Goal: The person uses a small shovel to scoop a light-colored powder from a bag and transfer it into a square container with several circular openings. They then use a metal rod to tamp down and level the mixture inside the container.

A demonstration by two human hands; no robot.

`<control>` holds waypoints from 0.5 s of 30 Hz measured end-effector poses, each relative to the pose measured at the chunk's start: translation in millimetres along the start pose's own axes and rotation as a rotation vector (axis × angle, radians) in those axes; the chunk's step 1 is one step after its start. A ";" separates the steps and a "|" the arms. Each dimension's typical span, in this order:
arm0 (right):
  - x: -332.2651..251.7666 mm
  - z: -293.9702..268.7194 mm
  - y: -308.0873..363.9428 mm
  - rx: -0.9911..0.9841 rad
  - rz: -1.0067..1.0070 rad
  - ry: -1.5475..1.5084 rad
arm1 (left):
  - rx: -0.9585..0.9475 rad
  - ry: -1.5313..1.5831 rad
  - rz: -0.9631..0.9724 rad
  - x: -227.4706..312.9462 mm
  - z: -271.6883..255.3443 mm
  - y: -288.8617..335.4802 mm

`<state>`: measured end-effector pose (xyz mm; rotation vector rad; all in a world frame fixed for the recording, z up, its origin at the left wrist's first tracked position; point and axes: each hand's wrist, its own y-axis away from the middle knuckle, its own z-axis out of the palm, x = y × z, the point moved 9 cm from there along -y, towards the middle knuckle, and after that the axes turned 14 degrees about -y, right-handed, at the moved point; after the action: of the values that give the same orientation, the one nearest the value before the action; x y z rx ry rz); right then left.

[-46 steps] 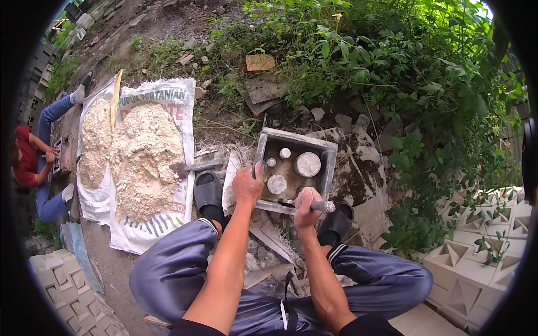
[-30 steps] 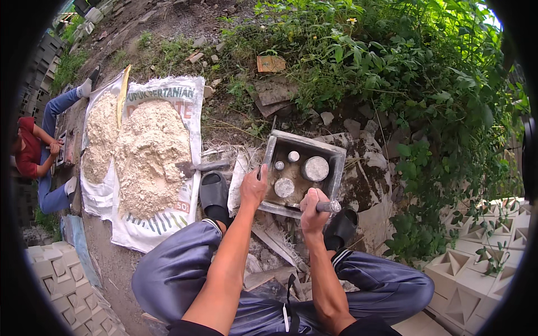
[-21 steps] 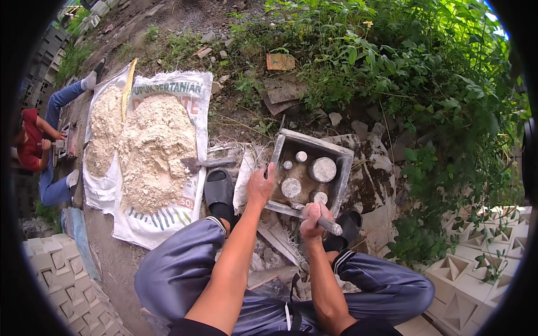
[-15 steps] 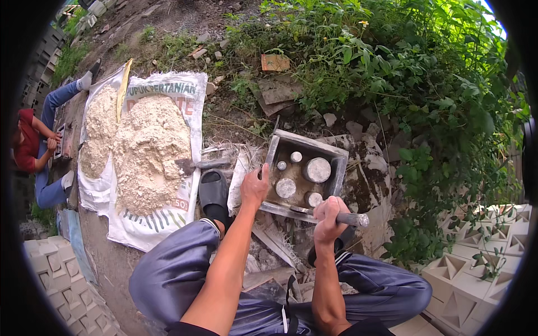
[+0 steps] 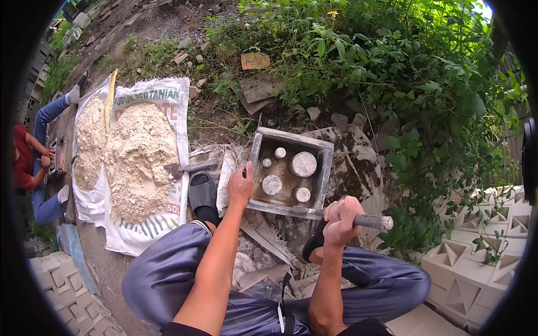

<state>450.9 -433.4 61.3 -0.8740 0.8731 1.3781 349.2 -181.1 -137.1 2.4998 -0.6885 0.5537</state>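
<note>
A square wooden mould box [image 5: 259,147] stands on the ground ahead of me. Inside it are several round, pale, dusty cylinders of different sizes, the widest a big disc-topped one [image 5: 303,164]. My left hand [image 5: 240,187] grips the box's left wall near its front corner, thumb pointing up. At the front right corner, my right hand [image 5: 341,219] is closed around the thick, round grey handle [image 5: 374,222] of a tool. The handle's butt sticks out to the right. On the other side of my fist, the tool's far end meets the box's front edge and is hard to make out.
To the left, pale powder [image 5: 143,162] is heaped on white sacks [image 5: 180,106], with a trowel [image 5: 193,167] stuck in it. Another person [image 5: 25,157] sits at the far left. Patterned pale blocks [image 5: 476,246] are stacked at the right. Dense green plants [image 5: 426,84] grow behind.
My right hand and the tool have shifted right, showing more of the tool beside the box's front edge. My left hand stays on the box. The whole view has shifted slightly.
</note>
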 end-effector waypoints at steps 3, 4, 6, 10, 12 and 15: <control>-8.5 2.8 1.5 -0.014 -0.036 -0.025 | -0.028 0.002 0.014 1.0 0.2 -4.3; -1.2 -0.3 4.5 -0.033 -0.037 -0.024 | 0.003 0.000 0.017 -3.3 2.5 -5.0; 65.0 -43.6 9.7 -0.129 0.012 0.070 | 0.022 0.012 0.045 9.5 7.1 -3.8; 87.8 -42.9 11.5 -0.086 0.084 0.085 | -0.005 -0.007 0.022 4.8 2.9 -3.6; 57.6 -25.2 10.5 -0.086 0.032 0.085 | 0.016 -0.023 0.027 0.6 0.4 -6.9; 8.1 -4.4 3.7 -0.090 0.015 0.085 | 0.000 0.009 0.006 -1.0 0.9 -2.5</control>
<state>447.2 -433.8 52.2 -1.0032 0.8892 1.4107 350.0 -179.3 -139.2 2.4943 -0.6928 0.5662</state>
